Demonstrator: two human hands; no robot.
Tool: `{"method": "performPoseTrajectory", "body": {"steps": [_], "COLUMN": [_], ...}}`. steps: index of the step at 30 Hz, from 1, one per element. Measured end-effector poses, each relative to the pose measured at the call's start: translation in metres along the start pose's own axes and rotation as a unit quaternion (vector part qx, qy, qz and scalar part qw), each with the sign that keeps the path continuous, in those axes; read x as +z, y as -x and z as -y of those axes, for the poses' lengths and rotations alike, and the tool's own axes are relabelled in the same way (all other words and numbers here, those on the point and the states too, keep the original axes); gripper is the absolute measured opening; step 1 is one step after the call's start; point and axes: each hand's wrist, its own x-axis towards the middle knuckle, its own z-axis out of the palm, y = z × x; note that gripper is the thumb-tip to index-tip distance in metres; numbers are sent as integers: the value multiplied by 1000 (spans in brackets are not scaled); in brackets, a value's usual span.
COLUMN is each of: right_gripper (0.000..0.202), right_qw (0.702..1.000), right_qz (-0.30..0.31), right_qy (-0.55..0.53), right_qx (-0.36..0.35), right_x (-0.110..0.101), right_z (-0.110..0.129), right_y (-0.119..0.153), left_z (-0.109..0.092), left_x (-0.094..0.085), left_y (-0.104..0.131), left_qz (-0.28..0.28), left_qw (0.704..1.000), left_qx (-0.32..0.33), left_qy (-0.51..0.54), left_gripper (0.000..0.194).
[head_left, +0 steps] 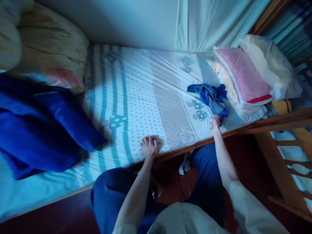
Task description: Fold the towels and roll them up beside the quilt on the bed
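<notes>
A patterned bed sheet (143, 107) with stripes, dots and mushroom prints covers the mattress. My left hand (149, 147) rests on it near the bed's front edge, open, with its fingers apart and slightly bent. Farther right, my right hand (215, 123) is closed on the sheet by the edge, and creases run toward its fingers. Just beyond that hand lies a crumpled blue and grey garment (212, 97) with green trim. Whether the fingers touch the garment, I cannot tell.
At the left lie a large dark blue garment (48, 130) and a pale bundle of bedding (53, 48). A pink pillow (243, 73) and a whitish pillow (270, 65) are stacked at the right. The wooden bed rail (273, 122) borders the front; a curtain (207, 22) hangs behind.
</notes>
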Motion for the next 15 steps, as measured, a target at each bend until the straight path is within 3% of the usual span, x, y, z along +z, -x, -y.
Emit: {"method": "performPoseTrajectory", "body": {"steps": [3, 10, 12, 15], "right_gripper": [65, 51, 53, 63], "right_qw": [994, 987, 988, 989], "right_qz": [-46, -43, -38, -30], "right_qy": [-63, -117, -131, -118], "right_qx": [71, 99, 67, -89], "right_x": [2, 10, 10, 8], "right_z": [7, 29, 47, 92], "right_y": [-10, -23, -22, -11], "left_z": [0, -4, -4, -4], "left_x": [1, 1, -1, -1], "left_y": [-7, -7, -7, -7], "left_qz": [-25, -15, -16, -18], "left_qw": [999, 999, 999, 999], "left_qx": [-23, -29, -30, -28], "left_qy": [8, 10, 14, 21], "left_gripper": [43, 40, 40, 40]}}
